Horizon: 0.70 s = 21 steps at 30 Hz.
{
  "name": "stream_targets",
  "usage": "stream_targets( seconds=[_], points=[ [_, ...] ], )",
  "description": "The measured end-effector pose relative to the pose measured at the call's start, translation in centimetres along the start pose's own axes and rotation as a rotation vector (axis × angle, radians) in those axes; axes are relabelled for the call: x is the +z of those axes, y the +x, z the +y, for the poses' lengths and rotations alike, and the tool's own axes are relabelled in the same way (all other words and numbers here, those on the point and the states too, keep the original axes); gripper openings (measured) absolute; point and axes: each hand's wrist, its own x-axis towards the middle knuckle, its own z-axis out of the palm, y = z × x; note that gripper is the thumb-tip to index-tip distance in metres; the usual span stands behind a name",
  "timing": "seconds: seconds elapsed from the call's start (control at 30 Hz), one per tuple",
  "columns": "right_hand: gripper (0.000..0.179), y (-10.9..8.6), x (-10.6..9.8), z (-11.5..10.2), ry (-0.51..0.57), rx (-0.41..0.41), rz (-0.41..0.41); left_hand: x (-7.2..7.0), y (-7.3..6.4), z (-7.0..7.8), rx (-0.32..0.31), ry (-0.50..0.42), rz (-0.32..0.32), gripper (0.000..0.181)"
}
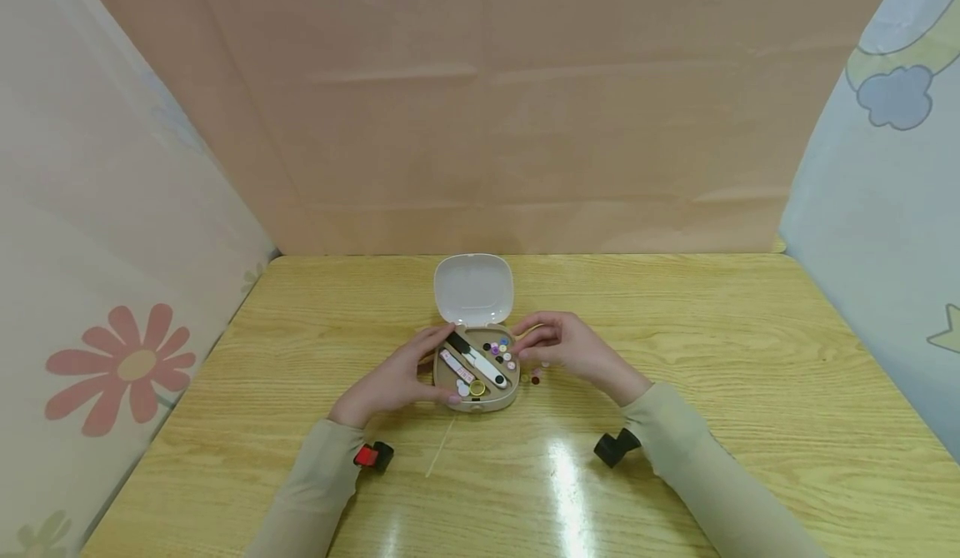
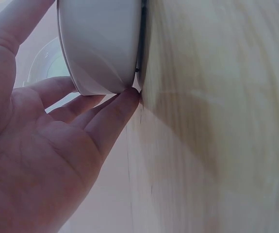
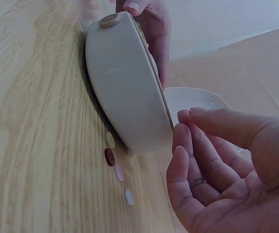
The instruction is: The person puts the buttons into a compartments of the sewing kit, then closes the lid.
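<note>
A small cream sewing box [image 1: 491, 405] stands on the table with its lid [image 1: 473, 289] raised at the back. My left hand [image 1: 393, 381] grips its left side, thumb at the front and fingers toward the back. Inside lie a white tool with a black cover [image 1: 486, 366], a pink-and-white strip [image 1: 457, 366], a gold ring [image 1: 477, 388] and several small buttons [image 1: 503, 348]. At the right rim hovers my right hand [image 1: 566, 346], thumb and index tips together; I cannot tell whether something small is between them. Loose buttons [image 3: 109, 157] lie beside the box.
The wooden table [image 1: 675, 316] runs back to a tan paper screen [image 1: 480, 108]. Patterned sheets [image 1: 112, 208] hang on both sides. A thin pale line [image 1: 440, 448] lies in front of the box. Both wrists carry small dark cameras [image 1: 617, 448].
</note>
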Motion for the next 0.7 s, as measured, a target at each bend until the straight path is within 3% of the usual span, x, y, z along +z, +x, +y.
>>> stream_targets(
  seconds=[0.7],
  points=[
    [0.037, -1.2, -1.4, 0.4, -0.029, 0.010, 0.052, 0.0, -0.1, -0.1, 0.017, 0.000, -0.005, 0.104]
  ],
)
